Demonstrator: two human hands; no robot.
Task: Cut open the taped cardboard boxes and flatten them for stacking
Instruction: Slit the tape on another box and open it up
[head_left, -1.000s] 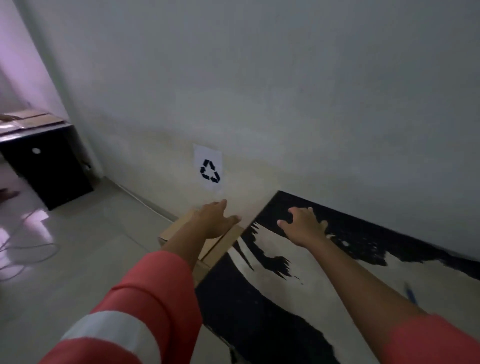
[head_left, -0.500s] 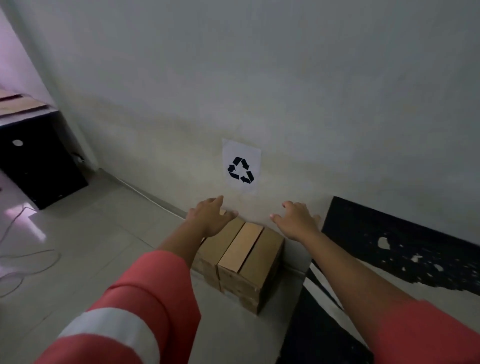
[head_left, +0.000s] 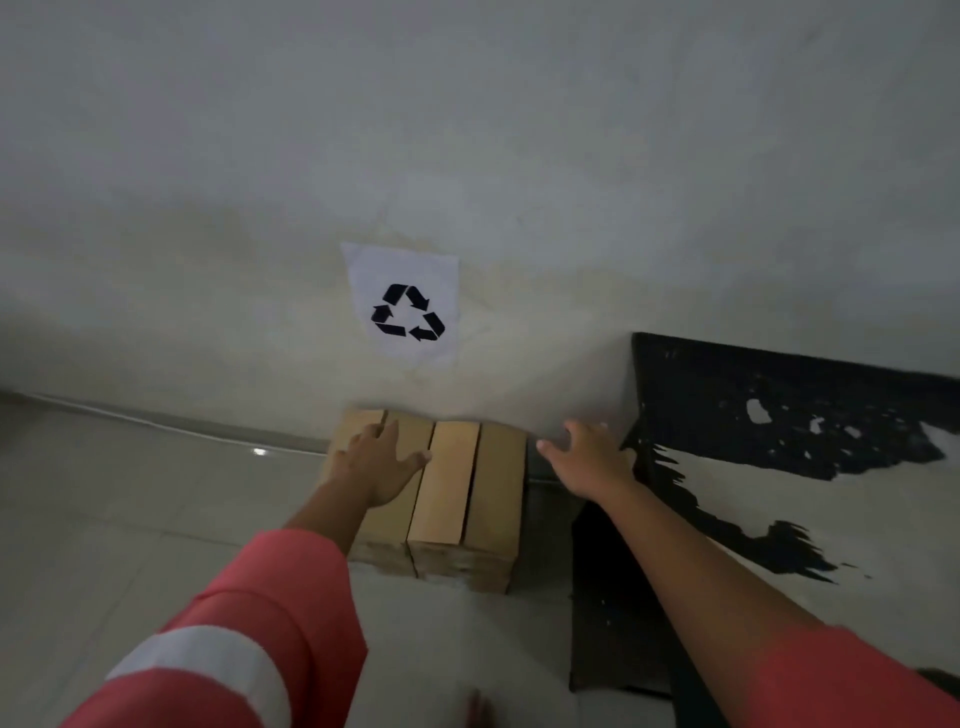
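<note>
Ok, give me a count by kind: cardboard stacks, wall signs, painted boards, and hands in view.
Cardboard stack: 1
Recycling sign: 1
Black-and-white board: 1
Hands: 2, left hand resting on the stack, right hand beside it
Total: 5

Matt brown cardboard stack (head_left: 470, 483); glossy floor tiles (head_left: 130, 519); paper sign (head_left: 408, 306) on rough wall (head_left: 519, 156).

Cardboard stack (head_left: 467, 499) on tiled floor (head_left: 130, 519)
</note>
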